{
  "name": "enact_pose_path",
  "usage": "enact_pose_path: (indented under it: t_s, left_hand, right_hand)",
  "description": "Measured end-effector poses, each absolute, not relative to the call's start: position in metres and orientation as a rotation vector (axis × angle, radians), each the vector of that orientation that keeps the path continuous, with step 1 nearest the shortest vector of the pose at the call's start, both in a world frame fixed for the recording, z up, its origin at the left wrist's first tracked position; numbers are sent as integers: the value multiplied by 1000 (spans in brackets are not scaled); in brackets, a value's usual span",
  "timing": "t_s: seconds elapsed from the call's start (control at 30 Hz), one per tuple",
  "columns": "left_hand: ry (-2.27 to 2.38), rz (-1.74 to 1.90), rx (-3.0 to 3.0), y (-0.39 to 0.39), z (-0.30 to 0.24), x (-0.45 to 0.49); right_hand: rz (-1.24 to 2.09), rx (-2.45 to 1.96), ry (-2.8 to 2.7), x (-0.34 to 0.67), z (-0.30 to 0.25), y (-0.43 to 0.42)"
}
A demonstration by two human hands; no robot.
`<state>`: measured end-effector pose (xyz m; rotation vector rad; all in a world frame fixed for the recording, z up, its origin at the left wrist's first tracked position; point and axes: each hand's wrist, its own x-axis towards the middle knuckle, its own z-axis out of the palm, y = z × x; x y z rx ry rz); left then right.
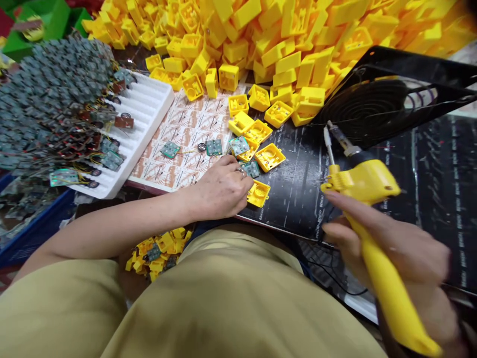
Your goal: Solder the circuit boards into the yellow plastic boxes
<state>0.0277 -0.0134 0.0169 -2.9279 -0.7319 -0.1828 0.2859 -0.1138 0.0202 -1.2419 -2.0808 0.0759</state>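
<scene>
My left hand [223, 189] is closed at the table's front edge, its fingers curled over the left side of a small open yellow plastic case [259, 194]. The thumb and fingertips are mostly hidden. Just beyond the knuckles lie a green circuit board [239, 145] and a greyish one [251, 169], among open yellow cases [270, 157]. In my right hand [402, 248], slightly blurred, is a yellow soldering gun [367, 181]. Its metal tip points away from me, above the black mat. Two wired boards [213, 147] with a small round black part lie left of the cases.
A large heap of yellow cases [290, 30] fills the back. At left, a white foam tray [149, 119] bears many wired circuit boards. A black fan [376, 104] leans at the back right. More yellow cases [160, 251] with boards lie below the table edge.
</scene>
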Motion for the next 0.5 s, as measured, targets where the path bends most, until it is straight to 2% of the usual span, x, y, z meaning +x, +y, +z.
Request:
enact_pose_path:
  t_s: [0.27, 0.4, 0.5]
  left_hand:
    - [-825, -198, -2947, -8, 30, 22]
    - [-1112, -329, -2853, 48, 44, 12]
    - [-1003, -188, -2967, 98, 32, 18]
  right_hand:
    - [88, -1132, -2126, 233, -22, -86]
    - [121, -1122, -2102, 227, -30, -84]
    - [162, -1127, -2097, 240, -23, -86]
